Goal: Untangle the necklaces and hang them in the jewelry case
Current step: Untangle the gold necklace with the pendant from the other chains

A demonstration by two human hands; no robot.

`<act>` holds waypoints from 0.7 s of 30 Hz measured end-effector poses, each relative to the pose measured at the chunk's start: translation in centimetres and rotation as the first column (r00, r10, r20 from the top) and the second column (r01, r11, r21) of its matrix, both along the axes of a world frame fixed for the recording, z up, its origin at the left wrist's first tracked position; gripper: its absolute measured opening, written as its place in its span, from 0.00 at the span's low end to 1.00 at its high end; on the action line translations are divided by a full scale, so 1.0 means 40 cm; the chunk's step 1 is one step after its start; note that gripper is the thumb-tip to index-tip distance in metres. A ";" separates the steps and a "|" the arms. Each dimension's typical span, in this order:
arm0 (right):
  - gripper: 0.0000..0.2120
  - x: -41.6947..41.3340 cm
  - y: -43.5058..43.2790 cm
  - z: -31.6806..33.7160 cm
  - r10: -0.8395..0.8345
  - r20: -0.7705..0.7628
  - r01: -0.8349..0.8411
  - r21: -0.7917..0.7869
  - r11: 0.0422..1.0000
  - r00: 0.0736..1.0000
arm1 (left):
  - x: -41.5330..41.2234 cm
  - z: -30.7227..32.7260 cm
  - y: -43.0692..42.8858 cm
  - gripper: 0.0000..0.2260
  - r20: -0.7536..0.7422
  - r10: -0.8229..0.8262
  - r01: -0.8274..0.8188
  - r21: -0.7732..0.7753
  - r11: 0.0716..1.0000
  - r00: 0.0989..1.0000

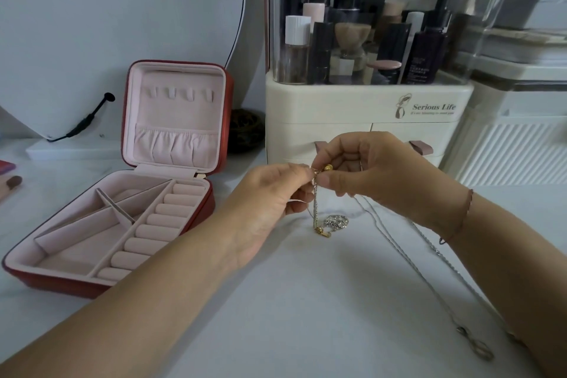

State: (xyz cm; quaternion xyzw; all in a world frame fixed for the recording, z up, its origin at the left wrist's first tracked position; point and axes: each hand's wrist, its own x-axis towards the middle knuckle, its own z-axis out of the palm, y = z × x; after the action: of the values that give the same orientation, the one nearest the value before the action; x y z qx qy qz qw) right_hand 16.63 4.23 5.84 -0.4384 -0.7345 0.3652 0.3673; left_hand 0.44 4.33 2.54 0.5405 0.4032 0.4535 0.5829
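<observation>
both hands (319, 176) pinching necklaces (316, 202), raised above table (306, 301)

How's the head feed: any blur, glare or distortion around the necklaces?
Head view: light soft, shadows faint; the necklaces pinched between left hand and right hand look soft, links unresolved; wide-angle bends the edges; reflections on the clear cosmetics cover.

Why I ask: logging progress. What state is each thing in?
jewelry case: open, lid upright, hooks bare.
gold necklace: held up, lower end at a tangled clump.
silver necklace: trailing across the table.
left hand: fingers pinching the gold necklace.
right hand: fingers pinching the gold necklace.
organizer drawers: shut.
</observation>
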 end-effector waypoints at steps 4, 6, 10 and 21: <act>0.06 0.003 -0.003 0.008 -0.008 -0.022 0.008 0.000 1.000 1.000 | -0.005 -0.004 0.001 0.08 -0.066 0.015 -0.012 0.048 0.999 0.998; 0.06 0.007 -0.003 0.011 0.004 -0.081 -0.008 -0.049 0.999 0.997 | -0.007 -0.003 0.003 0.08 -0.055 0.017 -0.014 0.043 0.999 0.998; 0.06 0.007 -0.005 0.015 0.036 -0.183 -0.061 -0.128 0.990 0.982 | -0.007 -0.002 -0.001 0.08 -0.042 -0.018 0.020 0.052 0.998 0.999; 0.05 0.009 -0.005 0.021 -0.003 -0.213 -0.024 -0.123 0.992 0.977 | -0.012 0.010 -0.013 0.04 -0.040 -0.056 0.057 0.024 0.998 0.998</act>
State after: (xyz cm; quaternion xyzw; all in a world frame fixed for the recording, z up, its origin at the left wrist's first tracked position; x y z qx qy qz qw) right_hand 16.98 4.03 6.66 -0.4151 -0.6691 0.4570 0.4137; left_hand -0.02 3.82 2.92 0.5679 0.3934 0.4311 0.5804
